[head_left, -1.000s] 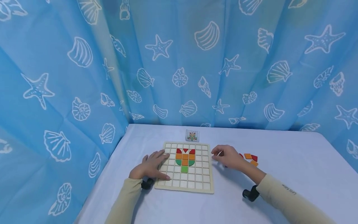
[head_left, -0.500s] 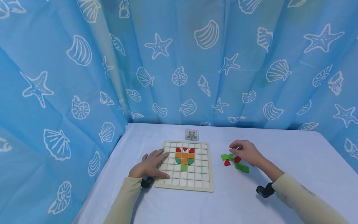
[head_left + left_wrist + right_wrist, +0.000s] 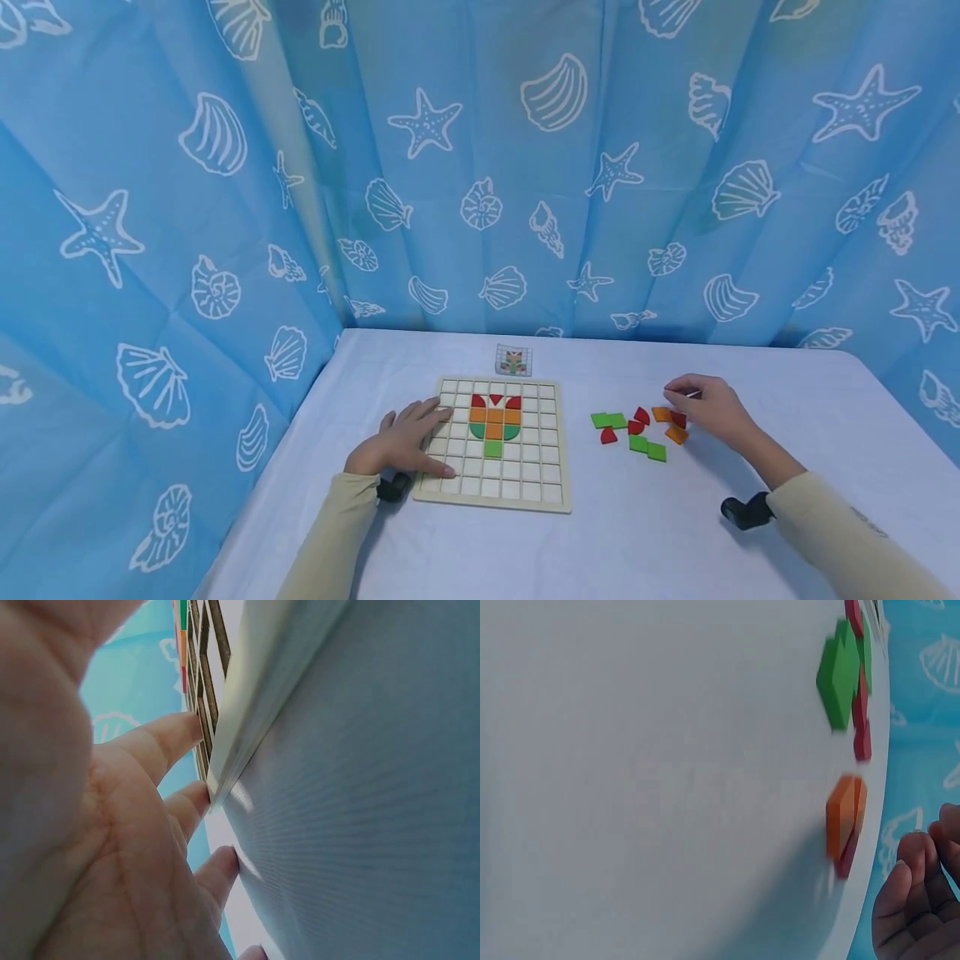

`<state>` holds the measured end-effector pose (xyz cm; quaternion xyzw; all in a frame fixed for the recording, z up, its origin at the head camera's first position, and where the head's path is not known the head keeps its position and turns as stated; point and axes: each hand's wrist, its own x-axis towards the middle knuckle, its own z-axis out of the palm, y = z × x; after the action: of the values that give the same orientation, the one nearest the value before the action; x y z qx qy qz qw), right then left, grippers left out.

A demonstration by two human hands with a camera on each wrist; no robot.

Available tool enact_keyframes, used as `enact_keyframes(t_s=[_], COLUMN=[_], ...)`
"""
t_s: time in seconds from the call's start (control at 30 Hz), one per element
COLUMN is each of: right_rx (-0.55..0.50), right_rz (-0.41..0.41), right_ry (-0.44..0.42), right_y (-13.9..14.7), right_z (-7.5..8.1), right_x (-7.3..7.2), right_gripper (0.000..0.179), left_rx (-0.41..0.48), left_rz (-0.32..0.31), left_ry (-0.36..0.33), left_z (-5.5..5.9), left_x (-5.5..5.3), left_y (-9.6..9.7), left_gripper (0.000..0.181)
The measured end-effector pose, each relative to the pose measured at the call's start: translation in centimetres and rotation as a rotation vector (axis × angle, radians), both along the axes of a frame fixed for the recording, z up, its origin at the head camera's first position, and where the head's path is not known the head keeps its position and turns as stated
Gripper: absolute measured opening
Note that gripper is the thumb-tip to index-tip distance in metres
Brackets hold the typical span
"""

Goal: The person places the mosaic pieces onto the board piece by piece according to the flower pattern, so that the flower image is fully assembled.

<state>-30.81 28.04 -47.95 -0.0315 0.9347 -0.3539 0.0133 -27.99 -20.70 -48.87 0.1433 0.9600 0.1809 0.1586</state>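
A wooden grid board (image 3: pixel 528 492) with pale square cells lies on the table. Red, orange and green tiles on it form a tulip-like shape (image 3: pixel 494 425). My left hand (image 3: pixel 401 442) rests spread on the board's left edge; in the left wrist view, fingertips (image 3: pixel 196 729) meet the frame while others reach past it. To the right, my right hand (image 3: pixel 712 408) hovers over orange tiles (image 3: pixel 677 434) and a red tile partly hidden by its fingers. Those fingers (image 3: pixel 891 889) bend loosely in the right wrist view, with no tile visible between them.
Green tiles (image 3: pixel 608 420) and red quarter-round tiles (image 3: pixel 609 436) lie loose between board and right hand. More green tiles (image 3: pixel 657 452) lie nearer the front. A small pattern card (image 3: pixel 513 360) sits behind the board. A blue shell-print curtain (image 3: pixel 480 167) hangs behind the white-covered table (image 3: pixel 637 533).
My right hand has moved rightward from beside the board, across the loose tiles, to above the orange ones, uncovering the green and red tiles. The left hand stays on the board.
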Motion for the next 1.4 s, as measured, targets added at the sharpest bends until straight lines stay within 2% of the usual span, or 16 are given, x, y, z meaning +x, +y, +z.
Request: enact_keyframes(t_s=[0.27,0.5,0.67,0.93,1.13,1.27,1.4], right_rx=[0.038,0.027,0.032,0.136,0.242,0.296,0.283], right_rz=[-0.033,-0.035,-0.006,0.079,0.139,0.156,0.137], right_ry=[-0.017,-0.054,-0.063,-0.034,-0.011,0.021,0.004], right_y=[2.1,2.3,1.4,-1.2,-2.3,-3.0,-3.7], right_z=[-0.6,-1.2,-1.3,-1.1,-1.6,-1.8,-1.5], right_x=[0.1,0.1,-0.1,-0.4,-1.0,-1.4,-1.5], right_gripper=[0.035,0.036,0.035,0.032,0.034,0.030,0.029], left_rx=[-0.013,-0.011,-0.008,-0.010,-0.005,-0.004,-0.004], left_rz=[-0.011,-0.005,-0.012,-0.013,-0.009,0.002,0.013], left_ry=[0.011,0.004,-0.004,0.001,-0.009,-0.015,-0.016], left_z=[0.1,0.0,0.1,0.1,0.1,0.1,0.2], left_x=[0.0,0.1,0.2,0.1,0.2,0.2,0.1], left_y=[-0.1,0.0,-0.1,-0.1,0.0,0.0,0.1], left_gripper=[0.105,0.105,0.105,0.104,0.104,0.104,0.105])
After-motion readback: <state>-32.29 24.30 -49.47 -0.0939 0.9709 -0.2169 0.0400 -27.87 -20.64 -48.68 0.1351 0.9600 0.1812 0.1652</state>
